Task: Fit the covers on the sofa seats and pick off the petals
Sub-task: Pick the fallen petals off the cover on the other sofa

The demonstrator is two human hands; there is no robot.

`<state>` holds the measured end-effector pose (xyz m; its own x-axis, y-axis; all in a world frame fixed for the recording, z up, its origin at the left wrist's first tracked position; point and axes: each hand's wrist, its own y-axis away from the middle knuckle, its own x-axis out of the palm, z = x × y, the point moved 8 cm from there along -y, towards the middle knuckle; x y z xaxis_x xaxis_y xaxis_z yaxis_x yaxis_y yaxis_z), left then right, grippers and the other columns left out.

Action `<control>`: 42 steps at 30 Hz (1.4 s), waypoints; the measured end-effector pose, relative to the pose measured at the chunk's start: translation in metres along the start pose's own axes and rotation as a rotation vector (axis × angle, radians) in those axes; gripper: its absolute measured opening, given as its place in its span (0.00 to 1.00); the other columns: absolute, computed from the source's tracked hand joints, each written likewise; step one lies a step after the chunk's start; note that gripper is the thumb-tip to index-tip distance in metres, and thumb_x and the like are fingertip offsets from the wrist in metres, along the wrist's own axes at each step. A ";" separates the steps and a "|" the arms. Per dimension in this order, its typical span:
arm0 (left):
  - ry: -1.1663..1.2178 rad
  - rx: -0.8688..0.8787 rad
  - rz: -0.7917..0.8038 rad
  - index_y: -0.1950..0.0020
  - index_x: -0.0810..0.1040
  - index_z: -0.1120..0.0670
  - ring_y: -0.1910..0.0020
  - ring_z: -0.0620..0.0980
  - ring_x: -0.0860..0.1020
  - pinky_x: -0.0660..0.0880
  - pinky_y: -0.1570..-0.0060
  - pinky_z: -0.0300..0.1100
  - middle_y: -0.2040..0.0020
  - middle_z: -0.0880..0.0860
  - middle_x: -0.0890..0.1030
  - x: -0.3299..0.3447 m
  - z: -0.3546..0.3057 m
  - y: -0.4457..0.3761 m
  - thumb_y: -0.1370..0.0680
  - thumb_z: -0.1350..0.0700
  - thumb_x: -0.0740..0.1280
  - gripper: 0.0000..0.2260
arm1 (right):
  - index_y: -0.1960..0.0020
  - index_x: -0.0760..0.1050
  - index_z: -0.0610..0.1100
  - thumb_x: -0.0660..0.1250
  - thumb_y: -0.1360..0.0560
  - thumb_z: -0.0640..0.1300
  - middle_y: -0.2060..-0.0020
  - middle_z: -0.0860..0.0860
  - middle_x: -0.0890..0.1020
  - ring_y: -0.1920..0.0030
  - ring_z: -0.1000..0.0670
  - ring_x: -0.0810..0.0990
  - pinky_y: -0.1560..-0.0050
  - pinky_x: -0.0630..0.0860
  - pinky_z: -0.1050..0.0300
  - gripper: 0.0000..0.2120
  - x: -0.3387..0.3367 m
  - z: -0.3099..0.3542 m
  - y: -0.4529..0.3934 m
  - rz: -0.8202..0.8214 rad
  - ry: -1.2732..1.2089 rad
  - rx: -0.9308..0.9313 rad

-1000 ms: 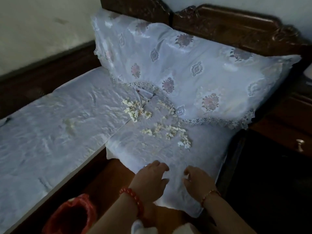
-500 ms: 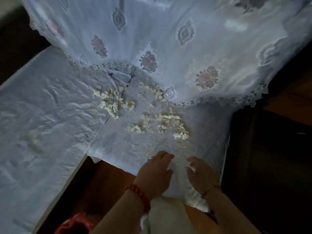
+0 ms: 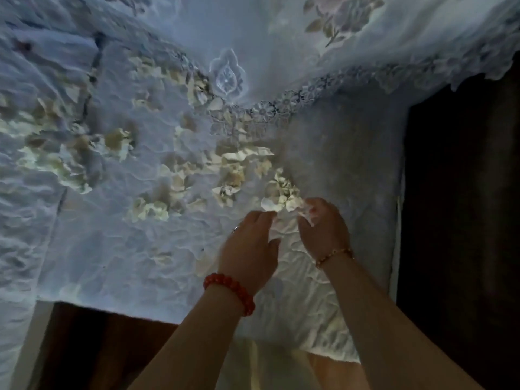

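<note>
Reaching over the pale blue-white satin seat cover (image 3: pixel 140 263), both hands meet at the near edge of a scatter of cream-white crumpled petals (image 3: pixel 239 164). The right hand (image 3: pixel 323 229), a gold chain bracelet (image 3: pixel 333 254) at its wrist, has its fingers curled closed around a few petals. The left hand (image 3: pixel 250 249), with a red bead bracelet (image 3: pixel 230 291) and a ring, lies palm-down with fingers loosely spread, its tips touching a petal; nothing is gripped. More petals lie across the seat to the left and up to the lace-edged embroidered white backrest cover (image 3: pixel 281 52) hanging behind.
</note>
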<state>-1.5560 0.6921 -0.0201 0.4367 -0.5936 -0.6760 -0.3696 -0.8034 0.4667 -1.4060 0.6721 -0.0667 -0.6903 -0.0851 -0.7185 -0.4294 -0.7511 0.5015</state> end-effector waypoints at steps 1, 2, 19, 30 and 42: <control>-0.014 -0.021 -0.011 0.30 0.67 0.51 0.37 0.50 0.71 0.71 0.39 0.45 0.35 0.50 0.71 0.011 0.009 -0.014 0.24 0.56 0.65 0.22 | 0.38 0.72 0.45 0.68 0.27 0.41 0.39 0.44 0.74 0.44 0.44 0.77 0.45 0.72 0.57 0.18 0.007 -0.009 -0.007 -0.030 -0.044 0.034; -0.025 -0.038 -0.031 0.30 0.66 0.50 0.37 0.51 0.71 0.71 0.39 0.45 0.35 0.50 0.70 0.021 0.015 -0.025 0.25 0.57 0.67 0.23 | 0.38 0.72 0.45 0.69 0.28 0.41 0.39 0.44 0.73 0.46 0.44 0.78 0.45 0.74 0.55 0.18 0.013 -0.015 -0.011 -0.063 -0.091 0.062; 0.418 0.012 -0.406 0.45 0.76 0.49 0.49 0.37 0.77 0.73 0.51 0.29 0.49 0.45 0.79 0.030 0.054 -0.047 0.28 0.66 0.57 0.17 | 0.51 0.73 0.61 0.58 0.27 0.31 0.58 0.53 0.74 0.61 0.54 0.77 0.62 0.80 0.55 0.24 0.029 -0.059 -0.020 -0.313 -0.868 0.214; 0.325 -0.049 -0.486 0.55 0.77 0.48 0.53 0.32 0.71 0.64 0.55 0.20 0.56 0.44 0.73 0.008 0.068 -0.041 0.27 0.43 0.63 0.10 | 0.40 0.73 0.51 0.70 0.30 0.53 0.43 0.49 0.70 0.49 0.49 0.76 0.53 0.73 0.56 0.20 0.051 0.025 -0.055 -0.152 -0.006 -0.013; 0.264 -0.243 -0.421 0.41 0.71 0.45 0.52 0.41 0.72 0.73 0.62 0.37 0.40 0.44 0.66 -0.008 0.102 -0.071 0.26 0.51 0.69 0.15 | 0.51 0.76 0.56 0.61 0.22 0.40 0.70 0.57 0.80 0.73 0.57 0.75 0.72 0.73 0.61 0.11 0.058 0.050 -0.027 -0.156 -0.534 -0.039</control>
<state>-1.6170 0.7588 -0.1055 0.7083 -0.1849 -0.6812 0.0678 -0.9428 0.3264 -1.4633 0.7206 -0.0978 -0.8238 0.3649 -0.4337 -0.5353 -0.7526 0.3834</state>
